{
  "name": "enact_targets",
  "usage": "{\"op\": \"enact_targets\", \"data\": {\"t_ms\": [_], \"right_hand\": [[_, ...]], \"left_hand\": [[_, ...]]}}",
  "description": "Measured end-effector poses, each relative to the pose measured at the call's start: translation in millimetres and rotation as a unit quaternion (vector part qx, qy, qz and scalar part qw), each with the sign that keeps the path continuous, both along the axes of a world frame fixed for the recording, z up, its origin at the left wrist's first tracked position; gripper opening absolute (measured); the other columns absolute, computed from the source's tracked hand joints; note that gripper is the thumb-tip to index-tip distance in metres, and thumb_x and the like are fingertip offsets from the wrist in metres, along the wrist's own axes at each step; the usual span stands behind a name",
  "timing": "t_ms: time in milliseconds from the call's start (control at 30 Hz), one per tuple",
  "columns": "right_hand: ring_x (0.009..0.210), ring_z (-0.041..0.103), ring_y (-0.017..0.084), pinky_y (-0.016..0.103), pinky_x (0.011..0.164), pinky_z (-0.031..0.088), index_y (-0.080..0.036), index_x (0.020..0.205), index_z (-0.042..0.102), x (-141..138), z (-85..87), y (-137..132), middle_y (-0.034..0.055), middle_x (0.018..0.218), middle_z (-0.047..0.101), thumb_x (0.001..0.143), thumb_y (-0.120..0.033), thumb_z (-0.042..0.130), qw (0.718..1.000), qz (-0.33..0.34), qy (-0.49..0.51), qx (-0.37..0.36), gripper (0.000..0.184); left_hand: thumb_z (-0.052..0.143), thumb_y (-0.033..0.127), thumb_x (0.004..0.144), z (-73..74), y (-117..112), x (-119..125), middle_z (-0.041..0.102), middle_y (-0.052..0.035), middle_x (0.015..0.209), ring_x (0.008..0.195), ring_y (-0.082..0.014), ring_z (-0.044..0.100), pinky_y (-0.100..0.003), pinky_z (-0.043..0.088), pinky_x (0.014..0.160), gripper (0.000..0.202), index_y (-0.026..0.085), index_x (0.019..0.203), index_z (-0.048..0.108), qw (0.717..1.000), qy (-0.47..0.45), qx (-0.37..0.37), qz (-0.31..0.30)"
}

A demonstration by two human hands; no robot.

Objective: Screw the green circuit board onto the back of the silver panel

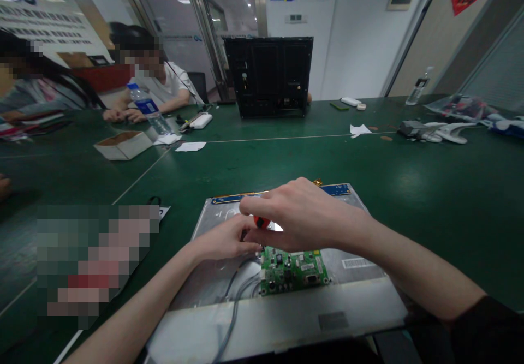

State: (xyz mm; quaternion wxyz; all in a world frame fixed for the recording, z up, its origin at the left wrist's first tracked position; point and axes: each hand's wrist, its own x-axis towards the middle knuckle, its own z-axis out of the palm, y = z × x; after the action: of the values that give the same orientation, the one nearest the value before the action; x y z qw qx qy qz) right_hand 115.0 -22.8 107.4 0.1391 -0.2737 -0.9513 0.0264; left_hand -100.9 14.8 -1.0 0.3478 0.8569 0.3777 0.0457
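In front of me lies the silver metal back of a display panel (360, 293), with a green circuit board (292, 271) on it and grey cables (241, 293) running from the board's left side. My right hand (305, 216) is closed around a red and black screwdriver handle (261, 222) above the board's upper left corner; the shaft and tip are hidden. Right beside it, my left hand (225, 238) has its fingers pinched together near that corner. What they hold, if anything, is hidden. A blue strip board (335, 190) runs along the panel's far edge.
A black monitor housing (270, 77) stands at the far side of the green table (286, 159). An open box (125, 145) and a water bottle (149, 110) are at left, near two seated people. Grey and white parts (436, 131) lie at right.
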Motion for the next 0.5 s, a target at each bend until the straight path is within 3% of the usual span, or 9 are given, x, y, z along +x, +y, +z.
{"op": "enact_targets", "data": {"t_ms": [133,333,500], "right_hand": [[0.059,0.043,0.012,0.027,0.051,0.018,-0.022,0.102,0.053,-1.5,0.0,0.1,0.0,0.08,0.065,0.093,-0.031,0.045,1.0,-0.009,-0.008,0.014,0.015],[0.059,0.041,0.011,0.026,0.049,0.019,-0.018,0.107,0.048,0.3,0.3,-1.0,0.0023,0.089,0.065,0.088,-0.026,0.045,1.0,0.002,0.006,0.004,0.021],[0.06,0.044,0.011,0.026,0.051,0.019,-0.02,0.102,0.05,1.3,0.3,-0.8,0.001,0.086,0.065,0.09,-0.029,0.045,1.0,0.011,0.004,0.003,0.016]], "left_hand": [[0.062,0.041,0.077,1.8,-1.2,0.8,0.063,-0.0025,0.079,0.087,-0.0249,0.059,-0.031,0.047,0.075,0.026,0.016,0.086,0.062,1.0,-0.006,-0.001,0.017],[0.059,0.032,0.078,-1.2,0.9,1.8,0.064,-0.0023,0.081,0.088,-0.0236,0.059,-0.03,0.046,0.077,0.017,0.016,0.084,0.063,1.0,-0.024,-0.007,-0.011],[0.059,0.034,0.078,-0.4,0.1,0.9,0.064,-0.0018,0.082,0.088,-0.0236,0.058,-0.03,0.046,0.077,0.019,0.017,0.085,0.063,1.0,-0.025,-0.01,-0.007]]}}
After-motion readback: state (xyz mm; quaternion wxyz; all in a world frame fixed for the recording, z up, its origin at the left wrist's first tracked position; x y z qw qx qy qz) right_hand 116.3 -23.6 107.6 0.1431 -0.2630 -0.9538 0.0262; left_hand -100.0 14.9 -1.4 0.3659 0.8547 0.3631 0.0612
